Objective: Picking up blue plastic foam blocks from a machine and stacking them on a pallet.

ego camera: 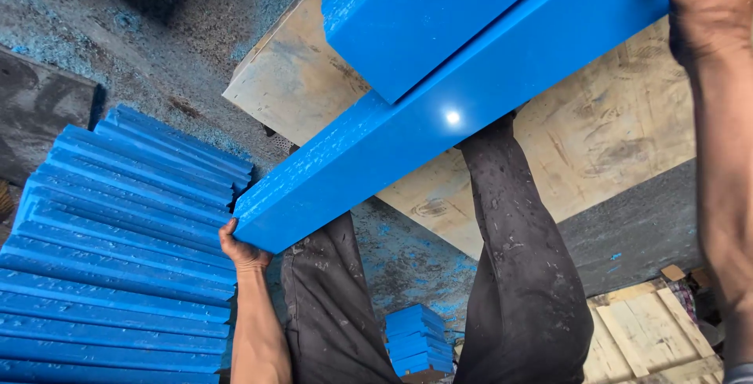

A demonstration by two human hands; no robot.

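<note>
I hold a long glossy blue plastic slab [439, 129] slanting from lower left to upper right. My left hand [241, 249] grips its lower left end from beneath. My right hand [702, 3] is closed over its upper right end at the frame's top corner. A second, wider blue slab [423, 15] lies against the long one's upper side, over a worn wooden board [604, 141]. My legs in dark, dusty trousers [518, 274] show below the slab.
A tall stack of blue slabs [118, 258] fills the lower left, next to my left arm. A small pile of blue pieces [416, 341] lies between my legs. A wooden pallet [651, 337] sits at lower right. Blue shavings cover the ground [172, 31].
</note>
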